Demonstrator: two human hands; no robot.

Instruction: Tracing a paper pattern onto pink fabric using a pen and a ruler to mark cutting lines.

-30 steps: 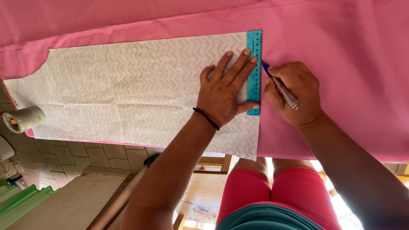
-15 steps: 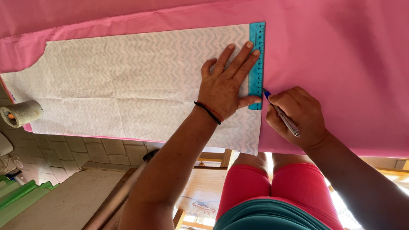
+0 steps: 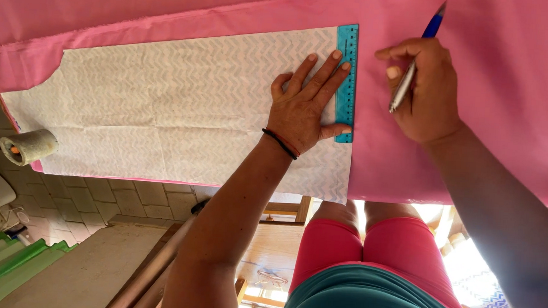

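- A single view is given, taken from the head and aimed steeply down at the pink fabric (image 3: 168, 20).
- The frame is seen turned over: the fabric is spread across the top, while the person's own torso and legs are caught below it.
- The fabric is seen from close range, and its far edges are cut off at the top and both sides.
- Both forearms are seen entering from below the fabric, the left hand (image 3: 302, 108) and right hand (image 3: 426, 93) landing on it right of centre.
- Floor and furniture are caught beneath the fabric's near edge, farther off.
- No second view is offered, so nothing is shared.
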